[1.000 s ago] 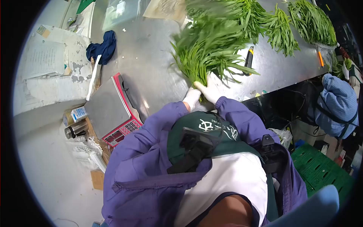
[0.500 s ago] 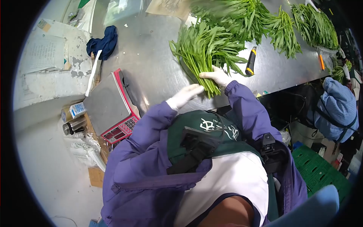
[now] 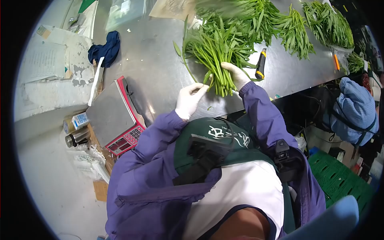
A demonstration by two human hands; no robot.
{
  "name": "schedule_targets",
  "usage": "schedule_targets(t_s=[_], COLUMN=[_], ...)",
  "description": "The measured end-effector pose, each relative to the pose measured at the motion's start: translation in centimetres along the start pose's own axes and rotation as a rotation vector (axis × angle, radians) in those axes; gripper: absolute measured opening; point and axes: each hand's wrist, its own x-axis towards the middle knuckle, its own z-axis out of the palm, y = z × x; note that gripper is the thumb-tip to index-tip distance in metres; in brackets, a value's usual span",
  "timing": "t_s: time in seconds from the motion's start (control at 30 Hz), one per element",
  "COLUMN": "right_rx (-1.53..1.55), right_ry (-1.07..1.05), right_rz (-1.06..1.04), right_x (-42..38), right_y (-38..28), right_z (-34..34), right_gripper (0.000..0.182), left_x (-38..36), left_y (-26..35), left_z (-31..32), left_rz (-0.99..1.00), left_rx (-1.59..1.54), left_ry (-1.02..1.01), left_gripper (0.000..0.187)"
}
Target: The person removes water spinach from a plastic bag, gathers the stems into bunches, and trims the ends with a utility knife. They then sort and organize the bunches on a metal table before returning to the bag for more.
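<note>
Our right hand (image 3: 236, 76), gloved white, grips a bunch of leafy green stems (image 3: 214, 50) near its cut ends, lifted just over the steel bench (image 3: 160, 68). Our left hand (image 3: 188, 100) is half open beside it, fingertips pinching one loose stem. A yellow-and-black utility knife (image 3: 261, 64) lies just right. Our green apron (image 3: 212, 134) bears white lettering we cannot read. A red scale (image 3: 116, 118) sits at left.

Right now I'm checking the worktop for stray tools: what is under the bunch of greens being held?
Bare steel table shows beside the bunch of greens in the right hand. Beneath the leaves is covered.
</note>
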Motion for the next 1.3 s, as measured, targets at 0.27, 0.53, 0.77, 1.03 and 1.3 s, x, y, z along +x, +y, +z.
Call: schedule_targets(t_s=[0.27, 0.53, 0.77, 1.03, 1.3], right_rx=[0.207, 0.289, 0.292, 0.282, 0.139], right_ry=[-0.222, -0.189, -0.089, -0.139, -0.133], right_rz=[0.003, -0.077, -0.218, -0.136, -0.087], right_x=[-0.2, -0.7, -0.5, -0.2, -2.0], right_y=[-2.3, -2.2, -0.6, 0.9, -2.4], right_z=[-1.4, -1.6, -1.5, -3.7, -3.2], right_gripper=[0.047, 0.051, 0.049, 0.042, 0.047], left_x=[-0.1, 2.1, 3.6, 1.4, -3.3], left_y=[-1.0, 1.1, 1.7, 0.6, 2.1], left_z=[1.2, 4.3, 5.1, 2.9, 7.9], left_rz=[-0.150, -0.016, 0.032, -0.261, 0.238], left_rx=[-0.534, -0.095, -0.119, -0.257, 0.388], left_ry=[-0.045, -0.094, 0.041, -0.089, -0.900], left_gripper=[0.032, 0.028, 0.016, 0.017, 0.039])
